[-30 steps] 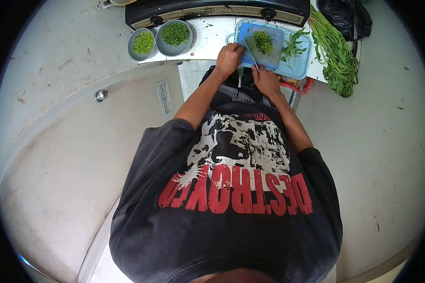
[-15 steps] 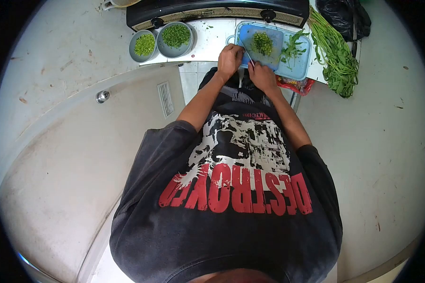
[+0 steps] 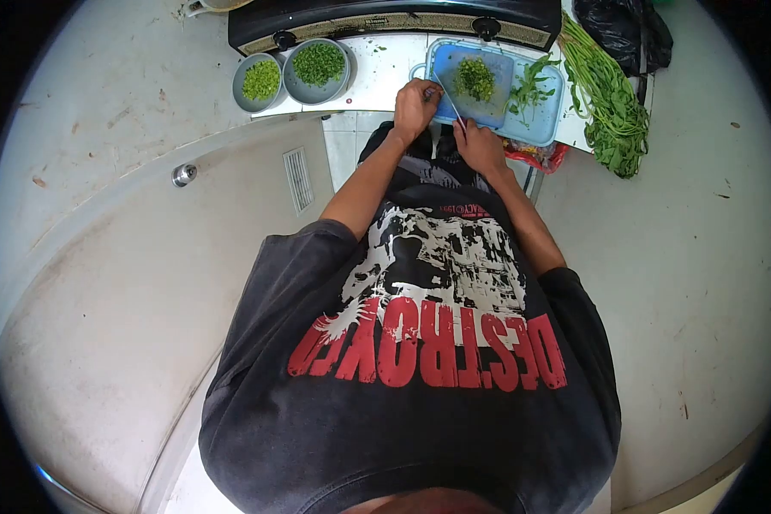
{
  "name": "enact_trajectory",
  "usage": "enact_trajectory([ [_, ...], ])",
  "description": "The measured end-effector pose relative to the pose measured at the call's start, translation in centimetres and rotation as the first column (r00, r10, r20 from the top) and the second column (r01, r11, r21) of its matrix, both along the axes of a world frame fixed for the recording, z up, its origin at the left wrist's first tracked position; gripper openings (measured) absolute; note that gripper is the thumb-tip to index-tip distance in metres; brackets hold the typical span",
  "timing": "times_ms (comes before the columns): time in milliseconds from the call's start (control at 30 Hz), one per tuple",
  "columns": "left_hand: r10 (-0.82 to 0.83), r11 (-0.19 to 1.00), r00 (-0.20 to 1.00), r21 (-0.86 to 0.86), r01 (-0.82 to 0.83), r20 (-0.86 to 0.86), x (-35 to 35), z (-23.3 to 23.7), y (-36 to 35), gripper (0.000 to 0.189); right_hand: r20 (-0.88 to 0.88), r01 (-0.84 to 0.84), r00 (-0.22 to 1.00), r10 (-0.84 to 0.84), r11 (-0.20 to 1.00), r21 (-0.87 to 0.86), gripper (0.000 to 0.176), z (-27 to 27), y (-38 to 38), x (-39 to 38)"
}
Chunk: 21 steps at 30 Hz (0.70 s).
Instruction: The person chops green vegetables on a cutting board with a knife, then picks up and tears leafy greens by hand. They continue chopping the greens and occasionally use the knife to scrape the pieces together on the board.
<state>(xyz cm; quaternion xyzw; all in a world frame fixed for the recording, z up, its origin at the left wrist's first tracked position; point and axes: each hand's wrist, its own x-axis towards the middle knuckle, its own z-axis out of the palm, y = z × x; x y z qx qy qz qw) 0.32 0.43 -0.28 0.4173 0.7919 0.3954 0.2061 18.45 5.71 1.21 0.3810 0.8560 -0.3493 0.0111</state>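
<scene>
- The knife [image 3: 451, 102] is gripped by the right hand [image 3: 481, 147] at the near edge of the blue cutting board [image 3: 499, 68].
- The left hand [image 3: 415, 107] is curled at the board's left edge; whether anything is pinched cannot be told.
- Chopped greens [image 3: 475, 80] are heaped on the board, which is laid on the light-blue tray [image 3: 546, 122]; leafy sprigs [image 3: 531, 90] are kept at its right.
- Leftward room is given by a strip of white countertop [image 3: 391, 75]; rightward, the tray is flanked by bundled leafy stems [image 3: 615, 128].
- Pale chopped pieces [image 3: 261, 80] are contained in the smaller gray bowl [image 3: 245, 106], darker ones [image 3: 319, 63] in the larger gray bowl [image 3: 346, 79].
- The far edge is bounded by the stove [image 3: 433, 24].
</scene>
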Motion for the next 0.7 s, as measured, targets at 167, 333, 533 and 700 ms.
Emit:
enact_trajectory([
  [167, -0.019, 1.000, 0.999, 0.021, 0.020, -0.033, -0.2, -0.2, 0.0, 0.012, 0.024, -0.018, 1.000, 0.016, 0.997, 0.069, 0.048, -1.3, 0.0, -1.0],
  [333, -0.022, 1.000, 0.997, 0.015, 0.023, -0.070, -0.2, -0.1, 0.0, 0.010, 0.011, 0.004, 1.000, -0.005, 0.999, 0.052, 0.048, -0.6, 0.6, -1.7],
  [533, -0.029, 1.000, 0.997, 0.006, 0.030, -0.069, 0.0, 0.0, -0.1, 0.009, 0.038, -0.001, 0.999, 0.000, 1.000, 0.030, 0.049, -0.2, -0.1, 0.5],
  [700, -0.050, 0.998, 0.991, 0.038, 0.055, -0.127, 0.4, 0.1, -0.5, 0.008, 0.037, 0.040, 0.999, -0.040, 0.999, 0.003, 0.049, 0.1, 0.0, 0.9],
])
